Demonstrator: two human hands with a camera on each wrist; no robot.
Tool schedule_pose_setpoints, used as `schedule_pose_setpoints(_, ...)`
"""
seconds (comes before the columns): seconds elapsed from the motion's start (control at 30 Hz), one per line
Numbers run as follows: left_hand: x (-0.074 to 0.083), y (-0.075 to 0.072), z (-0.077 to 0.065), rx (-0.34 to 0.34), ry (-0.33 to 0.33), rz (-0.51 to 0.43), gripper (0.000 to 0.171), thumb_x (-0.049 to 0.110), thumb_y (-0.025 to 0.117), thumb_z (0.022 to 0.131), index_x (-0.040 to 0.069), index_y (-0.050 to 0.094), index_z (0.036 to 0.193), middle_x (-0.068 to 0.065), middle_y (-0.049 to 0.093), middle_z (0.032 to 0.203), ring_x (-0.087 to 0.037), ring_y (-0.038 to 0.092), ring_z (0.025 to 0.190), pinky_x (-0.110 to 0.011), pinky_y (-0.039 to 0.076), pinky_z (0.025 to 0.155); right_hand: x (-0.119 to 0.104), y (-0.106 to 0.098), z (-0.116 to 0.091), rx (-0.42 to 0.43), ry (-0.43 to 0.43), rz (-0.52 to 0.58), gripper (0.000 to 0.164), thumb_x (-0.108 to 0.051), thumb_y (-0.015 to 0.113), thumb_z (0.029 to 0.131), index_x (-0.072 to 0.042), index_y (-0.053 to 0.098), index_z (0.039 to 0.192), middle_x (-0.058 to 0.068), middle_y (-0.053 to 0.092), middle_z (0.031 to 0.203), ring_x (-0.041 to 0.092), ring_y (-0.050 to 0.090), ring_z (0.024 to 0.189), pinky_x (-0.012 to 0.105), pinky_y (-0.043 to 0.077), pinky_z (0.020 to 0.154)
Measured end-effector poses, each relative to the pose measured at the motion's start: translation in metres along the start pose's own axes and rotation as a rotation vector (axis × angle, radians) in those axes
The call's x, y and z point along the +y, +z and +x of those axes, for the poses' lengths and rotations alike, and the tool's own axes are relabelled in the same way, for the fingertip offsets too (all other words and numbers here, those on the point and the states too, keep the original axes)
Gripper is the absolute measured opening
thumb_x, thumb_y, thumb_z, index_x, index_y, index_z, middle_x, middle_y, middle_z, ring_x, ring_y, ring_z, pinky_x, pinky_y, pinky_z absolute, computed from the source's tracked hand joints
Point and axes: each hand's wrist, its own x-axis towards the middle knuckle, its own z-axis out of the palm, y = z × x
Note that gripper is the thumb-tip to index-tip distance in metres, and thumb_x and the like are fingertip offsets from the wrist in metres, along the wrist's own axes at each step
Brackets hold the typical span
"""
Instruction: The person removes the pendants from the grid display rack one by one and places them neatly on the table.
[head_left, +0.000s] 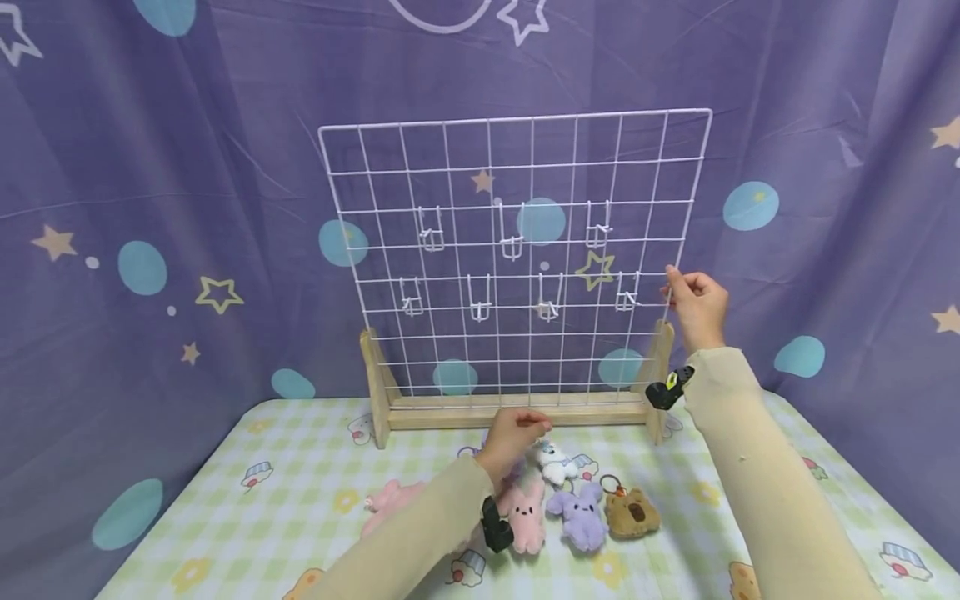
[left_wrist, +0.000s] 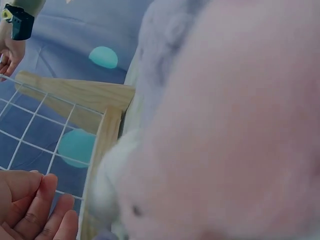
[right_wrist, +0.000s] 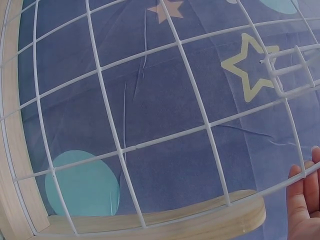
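Observation:
A white wire grid panel (head_left: 532,166) stands upright in a wooden base (head_left: 517,417), with several white hooks (head_left: 512,247) on two of its rows. My right hand (head_left: 699,308) pinches the panel's right edge wire; the right wrist view shows its fingers (right_wrist: 298,200) against that wire. Before the base, my left hand (head_left: 512,442) hovers over plush keychains, thumb and forefinger close together, nothing visible between them. Beneath and beside it lie a pink plush keychain (head_left: 527,517), a purple one (head_left: 582,517), a white one (head_left: 557,463) and a brown one (head_left: 633,512).
Another pink plush (head_left: 393,500) lies left of my left forearm, partly covered by it. A checked cloth (head_left: 300,467) covers the table. Behind the panel hangs a purple curtain (head_left: 247,167) with stars and blue spots.

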Motion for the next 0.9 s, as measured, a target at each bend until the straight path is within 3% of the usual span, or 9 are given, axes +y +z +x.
schedule_pose_setpoints(0.2, 0.014, -0.018, -0.007, -0.030, 0.054, 0.025, 0.014, 0.005, 0.065, 0.087, -0.004, 0.069, 0.097, -0.016, 0.071, 0.094, -0.018, 0.066, 0.085, -0.026, 0.052, 0.075, 0.001, 0.003, 0.002, -0.015, 0.011, 0.013, 0.024, -0.012, 0.068, 0.086, -0.003, 0.056, 0.067, -0.004, 0.063, 0.056, 0.006, 0.056, 0.049, 0.016, 0.047, 0.053)
schedule_pose_setpoints(0.43, 0.044, -0.048, -0.029, -0.066, 0.080, 0.050, 0.019, 0.005, 0.061, 0.091, -0.008, 0.066, 0.103, -0.020, 0.068, 0.101, -0.029, 0.065, 0.095, -0.034, 0.053, 0.081, 0.002, 0.000, 0.005, -0.012, 0.002, 0.004, 0.025, -0.012, 0.067, 0.087, -0.004, 0.056, 0.066, -0.005, 0.063, 0.056, 0.004, 0.056, 0.049, 0.015, 0.048, 0.053)
schedule_pose_setpoints(0.63, 0.030, -0.082, -0.023, -0.024, 0.103, 0.084, 0.019, 0.013, 0.065, 0.089, -0.001, 0.069, 0.102, -0.013, 0.070, 0.099, -0.020, 0.065, 0.092, -0.032, 0.053, 0.082, 0.016, -0.012, 0.017, -0.036, -0.002, 0.038, 0.023, -0.014, 0.068, 0.087, -0.005, 0.058, 0.068, -0.005, 0.066, 0.059, 0.005, 0.059, 0.052, 0.015, 0.051, 0.055)
schedule_pose_setpoints(0.8, 0.024, -0.115, -0.023, 0.051, 0.090, 0.134, 0.019, 0.017, 0.068, 0.087, 0.003, 0.070, 0.100, -0.008, 0.071, 0.096, -0.013, 0.064, 0.088, -0.029, 0.052, 0.081, 0.039, -0.031, 0.033, -0.152, -0.053, 0.052, 0.022, -0.026, 0.070, 0.086, -0.008, 0.064, 0.074, -0.006, 0.069, 0.068, 0.006, 0.063, 0.061, 0.014, 0.052, 0.060)
schedule_pose_setpoints(0.9, 0.023, -0.136, -0.025, 0.072, 0.089, 0.160, 0.020, 0.017, 0.068, 0.087, 0.004, 0.070, 0.101, -0.007, 0.071, 0.098, -0.012, 0.064, 0.089, -0.026, 0.050, 0.080, 0.043, -0.042, 0.033, -0.233, -0.096, -0.057, 0.027, -0.034, 0.065, 0.089, -0.008, 0.067, 0.082, -0.008, 0.069, 0.076, 0.004, 0.064, 0.068, 0.013, 0.052, 0.065)
